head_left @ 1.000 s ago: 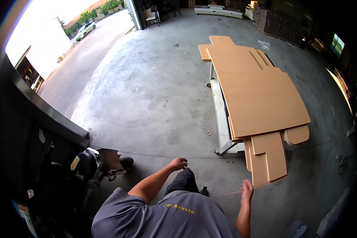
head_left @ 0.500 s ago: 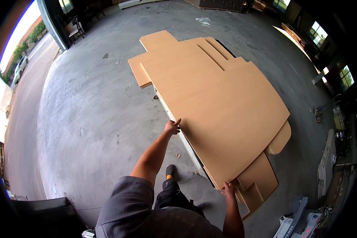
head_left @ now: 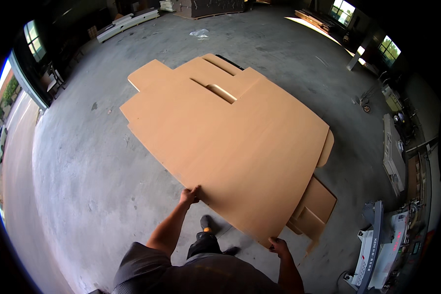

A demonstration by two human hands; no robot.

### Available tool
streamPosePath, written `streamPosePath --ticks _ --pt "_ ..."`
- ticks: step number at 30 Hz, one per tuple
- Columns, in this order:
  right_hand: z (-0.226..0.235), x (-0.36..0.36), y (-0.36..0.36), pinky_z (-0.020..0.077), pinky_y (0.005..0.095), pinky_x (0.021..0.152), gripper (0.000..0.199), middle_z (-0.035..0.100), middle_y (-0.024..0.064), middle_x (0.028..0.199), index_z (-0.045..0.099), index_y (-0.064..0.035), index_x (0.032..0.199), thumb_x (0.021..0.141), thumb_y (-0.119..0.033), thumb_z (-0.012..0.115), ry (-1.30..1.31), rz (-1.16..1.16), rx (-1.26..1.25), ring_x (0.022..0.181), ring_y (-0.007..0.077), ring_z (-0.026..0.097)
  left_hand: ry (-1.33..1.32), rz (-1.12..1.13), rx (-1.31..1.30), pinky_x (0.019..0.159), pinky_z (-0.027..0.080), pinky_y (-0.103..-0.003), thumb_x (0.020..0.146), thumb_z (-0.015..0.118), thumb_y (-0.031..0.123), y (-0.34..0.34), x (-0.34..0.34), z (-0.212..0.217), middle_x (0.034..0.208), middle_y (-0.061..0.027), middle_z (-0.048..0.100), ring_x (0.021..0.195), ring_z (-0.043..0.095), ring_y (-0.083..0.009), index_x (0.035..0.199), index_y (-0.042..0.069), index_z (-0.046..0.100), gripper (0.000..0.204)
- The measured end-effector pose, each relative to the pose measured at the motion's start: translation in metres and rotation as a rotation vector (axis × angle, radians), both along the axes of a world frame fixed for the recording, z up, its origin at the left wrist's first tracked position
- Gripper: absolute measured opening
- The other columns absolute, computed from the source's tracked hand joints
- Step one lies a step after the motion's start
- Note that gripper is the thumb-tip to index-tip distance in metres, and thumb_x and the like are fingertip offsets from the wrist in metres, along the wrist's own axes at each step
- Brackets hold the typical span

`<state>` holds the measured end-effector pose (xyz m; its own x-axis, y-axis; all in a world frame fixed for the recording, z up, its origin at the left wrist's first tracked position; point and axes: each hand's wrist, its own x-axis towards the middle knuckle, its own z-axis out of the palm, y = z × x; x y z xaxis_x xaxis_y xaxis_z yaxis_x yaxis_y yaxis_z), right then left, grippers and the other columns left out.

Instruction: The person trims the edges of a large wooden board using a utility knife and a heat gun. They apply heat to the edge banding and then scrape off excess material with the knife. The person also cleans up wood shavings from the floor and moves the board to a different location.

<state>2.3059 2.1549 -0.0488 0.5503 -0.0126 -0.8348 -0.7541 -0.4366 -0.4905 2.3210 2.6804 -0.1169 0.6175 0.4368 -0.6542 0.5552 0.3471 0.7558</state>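
A large flat tan board (head_left: 230, 152), which looks like fibreboard, lies over a stack of smaller boards. My left hand (head_left: 190, 195) grips its near long edge, thumb on top and fingers underneath. At the near right corner my right hand (head_left: 279, 246) holds the same board, thumb above, the other fingers mostly hidden. Under it, smaller boards stick out: a rounded piece (head_left: 327, 149) on the right, a recessed piece (head_left: 314, 208) at the lower right, and a board (head_left: 149, 73) at the far left. Cut-out pieces (head_left: 221, 93) show along the far side.
A grey machine (head_left: 384, 250) stands at the lower right. A long white piece (head_left: 393, 152) lies along the right side, near a wheeled cart (head_left: 365, 104). Clear plastic film (head_left: 199, 33) is on the concrete floor beyond the stack. Long pale boards (head_left: 127, 24) lie at the far left.
The large board has slid towards me and left across the stack, now covering the stack's near edge. Both hands keep their grip. My view has turned to the right.
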Motion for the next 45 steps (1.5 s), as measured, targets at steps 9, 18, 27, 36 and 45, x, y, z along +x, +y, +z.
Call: streamPosePath --ticks 9,18,27,36,45 --pt "-0.059 -0.114 -0.139 0.0516 0.044 0.093 0.071 0.062 0.0107 0.125 0.042 -0.0106 0.146 0.094 -0.055 0.059 0.23 -0.257 0.331 0.109 0.0272 0.061 0.035 -0.203 -0.111 0.053 0.059 -0.035 0.093 0.067 0.044 -0.077 -0.178 -0.008 0.085 -0.0138 0.072 0.068 0.07 -0.0221 0.099 0.001 0.07 0.044" --pt "-0.029 -0.131 -0.117 0.0457 0.0455 0.097 0.085 0.054 0.0185 0.137 0.041 0.0054 0.144 0.096 -0.065 0.046 -0.045 -0.183 -0.226 0.12 0.036 0.055 0.231 -1.106 0.175 0.06 0.056 -0.033 0.099 0.056 0.041 0.007 -0.034 0.105 0.075 -0.0083 0.072 0.073 0.072 -0.0187 0.087 0.007 0.067 0.038" --pt "-0.031 -0.101 -0.093 0.0465 0.0491 0.081 0.053 0.061 0.0176 0.105 0.059 0.0004 0.117 0.103 -0.048 0.044 -0.058 -0.746 -0.264 0.096 0.0371 0.059 -0.129 -0.527 1.313 0.114 0.032 -0.046 0.091 0.064 0.041 0.073 0.279 0.076 0.147 -0.0129 0.043 0.138 0.037 -0.0329 0.136 0.007 0.049 0.058" --pt "-0.029 -0.047 -0.089 0.0457 0.0496 0.076 0.048 0.06 0.0173 0.093 0.061 0.0007 0.108 0.102 -0.044 0.047 -0.053 -0.412 -0.527 0.085 0.0377 0.058 -0.164 -0.529 1.481 0.118 0.026 -0.046 0.092 0.063 0.04 0.143 0.254 0.066 0.15 -0.0149 0.041 0.142 0.033 -0.0345 0.142 0.006 0.045 0.063" --pt "-0.004 -0.001 -0.129 0.0448 0.0501 0.071 0.044 0.058 0.0171 0.081 0.063 0.001 0.098 0.102 -0.04 0.049 -0.001 -0.107 -0.855 0.073 0.0383 0.057 0.85 0.406 1.234 0.117 0.022 -0.054 0.09 0.058 0.059 0.29 0.035 0.015 0.157 -0.0148 0.032 0.145 0.025 -0.0387 0.148 0.01 0.036 0.079"
